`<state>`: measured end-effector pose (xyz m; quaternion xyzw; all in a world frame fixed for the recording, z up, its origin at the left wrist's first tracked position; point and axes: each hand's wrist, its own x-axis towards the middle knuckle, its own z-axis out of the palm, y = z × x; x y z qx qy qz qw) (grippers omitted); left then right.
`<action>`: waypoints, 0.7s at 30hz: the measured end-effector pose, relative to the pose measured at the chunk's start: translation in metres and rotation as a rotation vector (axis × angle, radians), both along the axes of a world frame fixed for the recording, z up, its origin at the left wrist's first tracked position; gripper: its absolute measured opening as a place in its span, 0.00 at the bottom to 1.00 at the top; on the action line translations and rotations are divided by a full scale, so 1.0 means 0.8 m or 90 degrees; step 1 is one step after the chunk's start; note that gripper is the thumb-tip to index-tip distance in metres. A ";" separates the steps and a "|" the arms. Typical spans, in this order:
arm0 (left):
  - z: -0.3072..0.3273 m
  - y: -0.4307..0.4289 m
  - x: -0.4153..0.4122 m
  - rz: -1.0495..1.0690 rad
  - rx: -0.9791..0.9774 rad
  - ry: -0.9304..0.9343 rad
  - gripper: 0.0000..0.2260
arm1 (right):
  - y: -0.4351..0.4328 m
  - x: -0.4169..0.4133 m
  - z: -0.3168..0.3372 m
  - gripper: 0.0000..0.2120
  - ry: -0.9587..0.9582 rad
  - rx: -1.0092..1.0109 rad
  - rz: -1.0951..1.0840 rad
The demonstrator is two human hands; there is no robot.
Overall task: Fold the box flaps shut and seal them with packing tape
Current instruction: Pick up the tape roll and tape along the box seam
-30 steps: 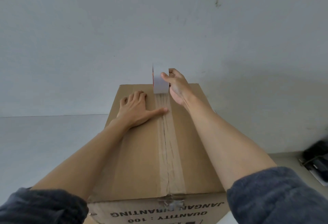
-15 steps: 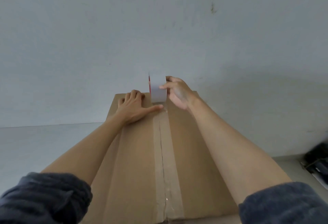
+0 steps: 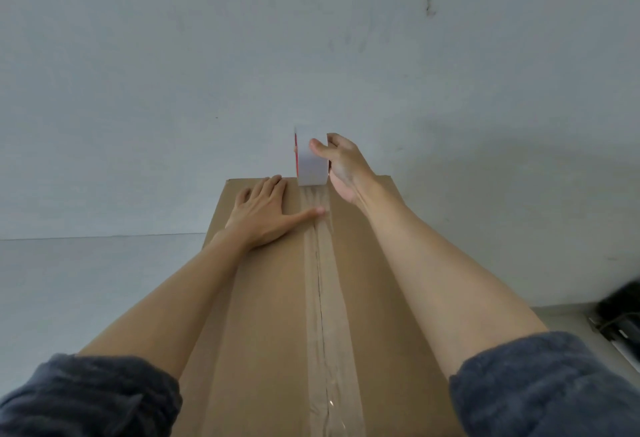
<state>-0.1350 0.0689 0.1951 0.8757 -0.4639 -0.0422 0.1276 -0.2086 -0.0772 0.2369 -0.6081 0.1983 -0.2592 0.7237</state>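
One box (image 3: 270,298), one tape roll (image 3: 311,163): my right hand (image 3: 346,170) gripped the roll, my left hand (image 3: 263,215) lay flat, fingers spread; no writing readable.

Cardboard box (image 3: 270,315), flaps shut; tape strip (image 3: 323,298) along seam. Left hand (image 3: 263,215) flat beside strip; right hand (image 3: 346,166) gripping tape roll (image 3: 311,163) at far edge.

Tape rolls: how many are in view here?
1. The tape roll is in the right hand at the box's far edge. Any others would be out of frame.
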 end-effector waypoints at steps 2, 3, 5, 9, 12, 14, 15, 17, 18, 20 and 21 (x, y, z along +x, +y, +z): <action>-0.002 0.000 0.002 0.002 -0.003 -0.003 0.53 | -0.002 0.004 -0.002 0.04 0.001 -0.005 0.007; -0.002 0.000 0.002 0.003 -0.004 -0.004 0.53 | -0.004 0.005 -0.003 0.03 0.003 -0.008 0.010; -0.003 0.000 0.002 0.001 -0.004 -0.003 0.52 | -0.009 0.007 -0.007 0.03 0.009 -0.022 0.010; 0.000 -0.001 0.001 0.004 -0.007 0.006 0.51 | -0.015 0.009 -0.016 0.05 -0.006 -0.010 0.028; 0.002 -0.002 0.003 0.006 -0.013 0.009 0.51 | -0.021 0.009 -0.015 0.06 -0.003 0.023 0.050; 0.003 -0.003 0.003 0.009 -0.016 0.016 0.52 | -0.026 0.007 -0.007 0.08 0.017 0.033 0.067; 0.004 -0.004 0.004 0.012 -0.014 0.024 0.53 | -0.026 0.006 -0.002 0.10 0.031 0.026 0.072; 0.006 -0.008 0.006 0.032 -0.005 0.043 0.52 | -0.029 0.008 0.005 0.13 0.055 0.019 0.077; 0.007 -0.012 0.007 0.043 -0.001 0.048 0.50 | -0.030 0.009 0.007 0.13 0.063 0.020 0.071; 0.012 -0.021 0.010 0.057 0.005 0.041 0.46 | -0.028 0.012 0.013 0.09 0.065 0.034 0.070; 0.014 -0.024 0.013 0.059 0.015 0.033 0.47 | -0.028 0.016 0.012 0.09 0.063 0.052 0.065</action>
